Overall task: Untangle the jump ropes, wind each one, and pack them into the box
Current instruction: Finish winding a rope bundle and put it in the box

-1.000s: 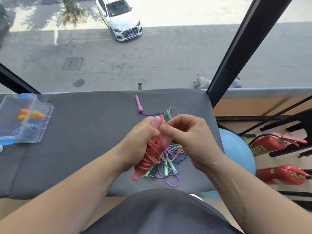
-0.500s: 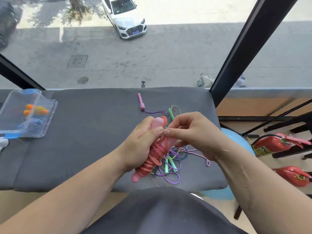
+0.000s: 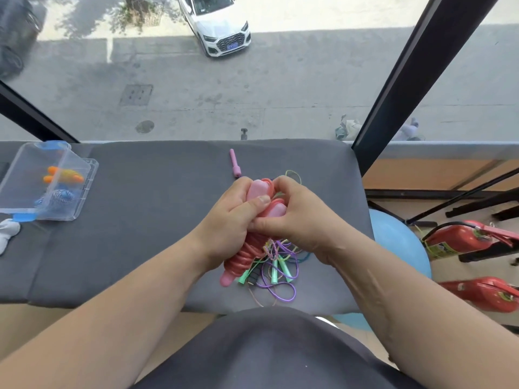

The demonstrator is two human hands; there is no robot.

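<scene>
My left hand (image 3: 230,220) grips a pink jump rope (image 3: 243,256), its red cord coiled around the two pink handles. My right hand (image 3: 297,217) pinches the upper end of the same bundle, thumb pressed against my left thumb. Under both hands lies a tangle of purple, green and yellow ropes (image 3: 278,268) with mint-green handles. A purple handle (image 3: 234,163) lies apart, farther back on the grey cushion (image 3: 140,220). A clear plastic box (image 3: 42,181) with its lid up sits at the far left, holding an orange-handled rope and a blue wound rope.
The cushion ends at a window sill behind and a black post (image 3: 393,108) at the right. A blue ball (image 3: 398,245) and two red fire extinguishers (image 3: 471,240) are on the floor to the right. A white cloth (image 3: 8,231) lies by the box.
My right hand has pulled the loose cord end in and closed onto the top of the pink bundle. The trailing pink loop at the right is gone.
</scene>
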